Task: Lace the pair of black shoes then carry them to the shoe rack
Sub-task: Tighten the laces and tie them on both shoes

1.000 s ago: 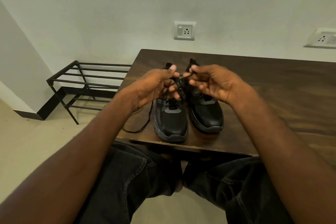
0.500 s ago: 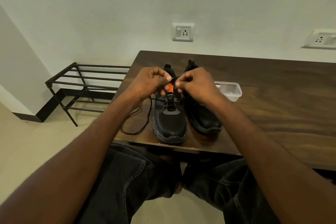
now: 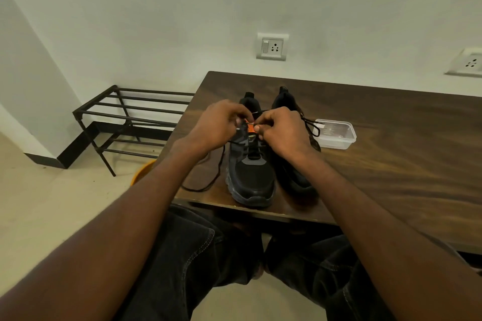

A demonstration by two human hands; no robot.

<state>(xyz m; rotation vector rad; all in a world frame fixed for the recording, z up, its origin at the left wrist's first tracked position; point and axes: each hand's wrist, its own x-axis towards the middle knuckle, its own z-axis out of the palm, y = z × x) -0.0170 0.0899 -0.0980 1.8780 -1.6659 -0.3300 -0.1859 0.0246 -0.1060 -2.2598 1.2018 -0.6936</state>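
Two black shoes stand side by side near the front edge of the dark wooden table, toes toward me. Over the tongue of the left shoe, which shows an orange tag, my left hand and my right hand both pinch its black lace. One lace end trails in a loop on the table to the left. The right shoe is partly hidden behind my right hand, with a lace end lying to its right.
A black metal shoe rack stands on the floor left of the table, against the wall. A clear plastic container sits on the table right of the shoes. An orange object shows at the table's left edge, on the floor.
Both hands have come down from above the shoes onto the left shoe's tongue and drawn close together. The plastic container, hidden before, is now in sight.
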